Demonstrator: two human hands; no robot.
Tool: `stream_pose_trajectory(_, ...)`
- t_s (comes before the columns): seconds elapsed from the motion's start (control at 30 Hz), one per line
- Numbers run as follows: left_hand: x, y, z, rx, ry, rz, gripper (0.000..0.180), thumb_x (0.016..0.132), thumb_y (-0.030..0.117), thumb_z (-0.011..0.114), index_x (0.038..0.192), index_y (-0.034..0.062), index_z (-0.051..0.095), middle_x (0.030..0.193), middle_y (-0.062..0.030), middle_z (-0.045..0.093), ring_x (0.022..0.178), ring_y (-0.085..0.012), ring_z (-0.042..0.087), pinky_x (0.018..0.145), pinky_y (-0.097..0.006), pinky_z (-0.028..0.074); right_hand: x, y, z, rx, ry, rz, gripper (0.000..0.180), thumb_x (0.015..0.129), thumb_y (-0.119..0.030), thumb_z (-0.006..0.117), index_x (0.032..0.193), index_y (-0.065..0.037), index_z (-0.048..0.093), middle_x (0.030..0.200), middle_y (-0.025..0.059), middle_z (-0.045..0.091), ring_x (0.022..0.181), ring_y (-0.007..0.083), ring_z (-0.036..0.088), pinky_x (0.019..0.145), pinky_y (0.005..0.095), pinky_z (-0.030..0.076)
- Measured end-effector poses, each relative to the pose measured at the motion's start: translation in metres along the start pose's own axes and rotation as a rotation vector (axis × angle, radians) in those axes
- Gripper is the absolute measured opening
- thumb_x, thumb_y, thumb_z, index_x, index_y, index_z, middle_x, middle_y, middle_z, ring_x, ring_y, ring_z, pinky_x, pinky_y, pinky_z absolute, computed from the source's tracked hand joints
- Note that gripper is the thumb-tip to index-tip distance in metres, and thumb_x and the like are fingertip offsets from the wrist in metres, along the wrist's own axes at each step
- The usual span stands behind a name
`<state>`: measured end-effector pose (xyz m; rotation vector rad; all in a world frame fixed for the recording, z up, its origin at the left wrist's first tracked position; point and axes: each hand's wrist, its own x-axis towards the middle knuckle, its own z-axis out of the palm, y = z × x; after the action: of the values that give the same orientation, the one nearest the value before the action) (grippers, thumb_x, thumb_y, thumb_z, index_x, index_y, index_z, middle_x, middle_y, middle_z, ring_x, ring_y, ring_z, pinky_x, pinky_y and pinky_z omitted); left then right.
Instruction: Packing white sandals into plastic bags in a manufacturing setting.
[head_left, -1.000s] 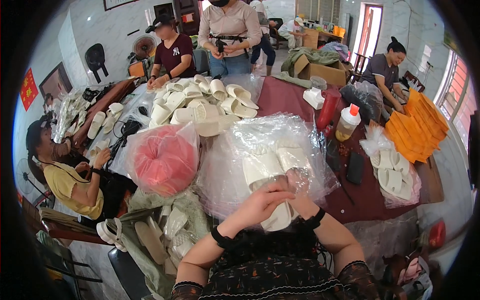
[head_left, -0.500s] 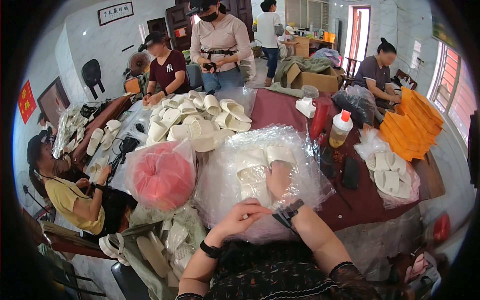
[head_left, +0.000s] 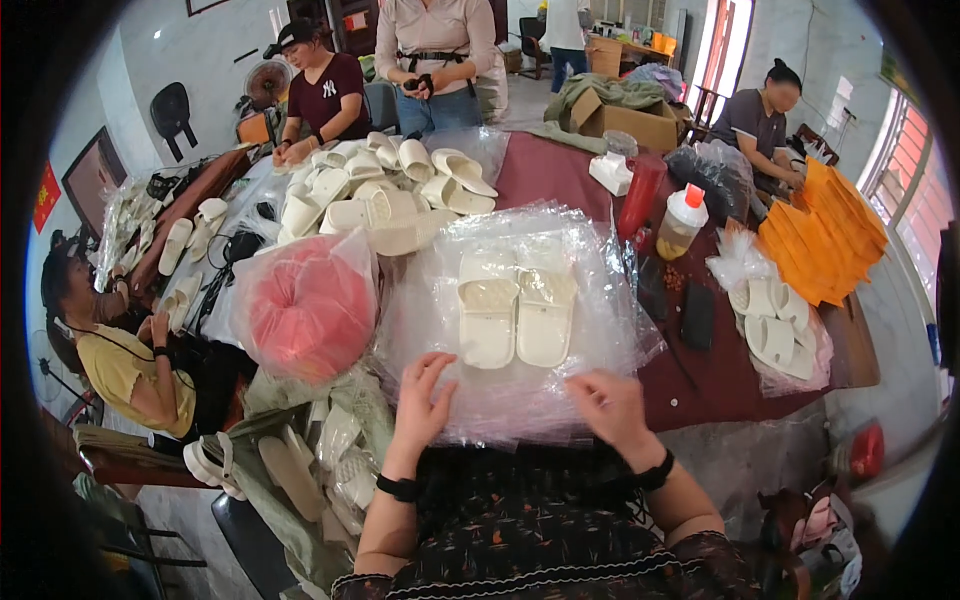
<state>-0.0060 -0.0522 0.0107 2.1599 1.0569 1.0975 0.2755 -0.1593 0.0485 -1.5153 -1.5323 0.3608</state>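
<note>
A pair of cream slide slippers (head_left: 489, 325) lies side by side, toes toward me, in a clear plastic bag (head_left: 610, 300) on top of a stack of similar bags. At the near left of the stack, my left hand (head_left: 424, 396) is open, its thumb apart from the fingers. My right hand (head_left: 612, 408) hovers by the near right corner, fingers loosely bent and apart, holding nothing that I can see. Both hands are clear of the slippers.
Left of the bags sits a red bundle (head_left: 305, 305) in clear plastic; behind it rises a slipper pile (head_left: 385, 195). A bottle (head_left: 680, 225), a black phone (head_left: 698, 318), bagged slippers (head_left: 775, 335) and orange bags (head_left: 820, 235) are at right. Below left, a sack (head_left: 300, 450) holds slippers.
My right hand has come out of the bag, off the slippers, and moved toward me. My left hand has moved left, away from the right wrist. The slippers lie straight side by side.
</note>
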Motion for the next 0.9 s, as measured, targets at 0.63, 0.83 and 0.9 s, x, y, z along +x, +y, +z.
stream_pose_trajectory(0.63,-0.011,-0.024,-0.014,-0.031,-0.218,0.046,0.041,0.075,0.008,0.065,0.115,0.0102,0.073,0.148,-0.0108,0.053,0.143,-0.0396,0.038,0.117,-0.048,0.032,0.016,0.074,-0.039,-0.23,-0.112,-0.421,0.016,0.072,-0.007,0.076,0.088,-0.011,0.072,0.121,0.006,0.065,0.107,0.0327,0.058,0.091,0.0421,0.05)
stream_pose_trajectory(0.83,-0.006,-0.03,-0.012,-0.313,-0.005,-0.041,0.021,0.086,0.012,0.063,0.1,0.0032,0.077,0.125,-0.0135,0.068,0.134,-0.0326,0.048,0.11,-0.042,0.037,0.006,0.071,-0.03,0.034,0.082,-0.294,0.012,0.074,-0.006,0.073,0.082,-0.008,0.064,0.109,0.0077,0.071,0.103,0.0291,0.06,0.093,0.04,0.045)
stream_pose_trajectory(0.9,-0.006,-0.04,-0.007,-0.378,0.069,-0.092,0.019,0.089,0.013,0.064,0.098,0.0026,0.077,0.116,-0.013,0.073,0.125,-0.0293,0.058,0.102,-0.038,0.045,0.006,0.065,-0.02,0.104,0.133,-0.257,0.012,0.074,-0.005,0.071,0.081,-0.008,0.062,0.106,0.0077,0.072,0.101,0.0277,0.06,0.094,0.0389,0.043)
